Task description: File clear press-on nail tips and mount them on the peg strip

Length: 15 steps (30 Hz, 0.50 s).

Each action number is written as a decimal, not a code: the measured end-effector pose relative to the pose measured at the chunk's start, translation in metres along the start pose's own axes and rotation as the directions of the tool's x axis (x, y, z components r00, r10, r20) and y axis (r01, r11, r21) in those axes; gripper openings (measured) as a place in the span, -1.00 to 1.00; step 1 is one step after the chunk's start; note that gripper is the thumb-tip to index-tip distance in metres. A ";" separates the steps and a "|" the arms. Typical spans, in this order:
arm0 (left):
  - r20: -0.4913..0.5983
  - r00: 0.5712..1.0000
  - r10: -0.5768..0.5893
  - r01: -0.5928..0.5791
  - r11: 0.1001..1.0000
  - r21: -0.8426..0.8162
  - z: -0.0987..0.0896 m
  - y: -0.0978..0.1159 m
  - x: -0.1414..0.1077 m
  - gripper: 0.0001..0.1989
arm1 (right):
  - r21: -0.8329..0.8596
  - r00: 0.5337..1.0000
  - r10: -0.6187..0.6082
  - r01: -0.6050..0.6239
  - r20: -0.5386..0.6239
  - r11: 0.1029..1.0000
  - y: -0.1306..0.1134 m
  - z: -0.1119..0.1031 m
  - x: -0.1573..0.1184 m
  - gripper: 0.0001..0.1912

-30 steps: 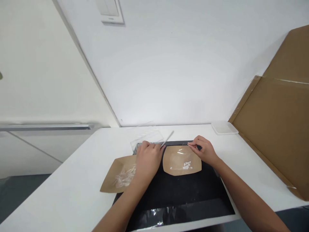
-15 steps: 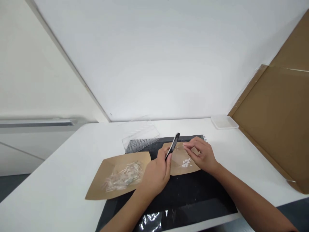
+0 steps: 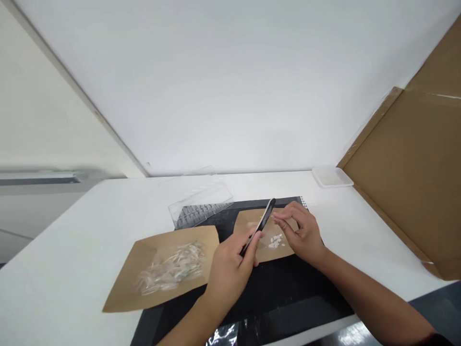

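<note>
My left hand (image 3: 234, 266) is closed around a slim dark nail file (image 3: 265, 217) with a pale edge, its free end pointing up and away. To the right, my right hand (image 3: 302, 232) pinches thumb and forefinger together; anything between the tips is too small to make out. The fingertips are close beside the file, over a brown paper tray (image 3: 240, 216). Small white pieces (image 3: 275, 240) lie in a cluster in that tray. Left of my left hand, a larger brown paper tray (image 3: 124, 283) carries a heap of clear, slender plastic pieces (image 3: 176, 266).
Both trays rest at least partly on a black mat (image 3: 284, 298) on the white table (image 3: 65, 269). Clear plastic cases (image 3: 201, 204) lie at the back. A shallow translucent container (image 3: 332, 178) stands near a large cardboard panel (image 3: 410, 182) on the right.
My left hand has tilted the nail file farther right, bringing its tip nearer my right fingertips. The right hand keeps its pinch. The whole view has shifted slightly.
</note>
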<state>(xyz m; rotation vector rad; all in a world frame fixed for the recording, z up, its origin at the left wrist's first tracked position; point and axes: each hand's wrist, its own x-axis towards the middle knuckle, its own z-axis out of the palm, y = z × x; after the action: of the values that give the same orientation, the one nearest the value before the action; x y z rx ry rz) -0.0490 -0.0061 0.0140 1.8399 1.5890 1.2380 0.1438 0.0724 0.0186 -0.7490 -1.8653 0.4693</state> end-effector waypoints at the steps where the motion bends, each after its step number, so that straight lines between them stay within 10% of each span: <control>1: 0.006 1.000 0.005 -0.005 1.000 -0.018 0.001 0.000 -0.001 -0.66 | -0.006 1.000 0.002 -0.002 0.006 1.000 0.000 0.000 0.000 -0.91; 15: -0.024 0.997 0.078 -0.078 0.997 -0.001 0.008 0.005 -0.004 -0.67 | -0.511 0.950 -0.281 0.312 0.138 0.801 0.005 0.006 -0.010 -0.82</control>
<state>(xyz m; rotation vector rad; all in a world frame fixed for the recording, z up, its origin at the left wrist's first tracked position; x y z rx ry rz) -0.0394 -0.0091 0.0120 1.9096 1.5404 1.2997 0.1425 0.0689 0.0066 -0.7790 -2.1457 -0.2495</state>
